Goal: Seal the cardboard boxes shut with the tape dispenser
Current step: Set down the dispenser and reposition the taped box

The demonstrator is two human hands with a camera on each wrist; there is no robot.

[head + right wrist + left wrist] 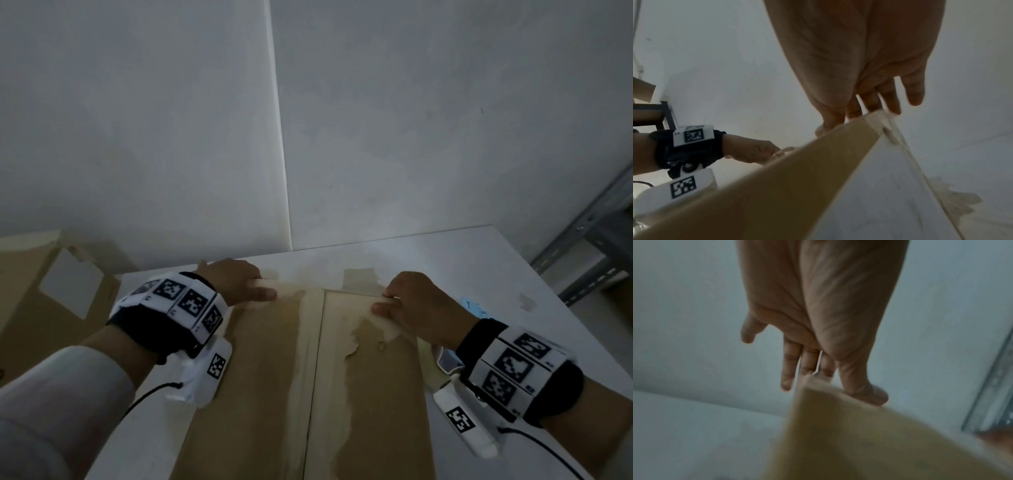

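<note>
A brown cardboard box (274, 377) lies on the white table (479, 253), its two top flaps closed with a seam down the middle and torn tape residue on the surface. My left hand (236, 281) grips the box's far left corner, thumb on top and fingers down over the far edge (818, 321). At the far right corner my right hand (411, 308) grips the same way (859, 65). The box (849, 443) fills the lower wrist views (777, 186). I cannot identify a tape dispenser for certain.
A second cardboard box (41, 301) with a white label stands at the left against the wall. A grey metal shelf (589, 253) is at the right. A small light-blue object (474, 305) lies on the table beyond my right wrist, partly hidden.
</note>
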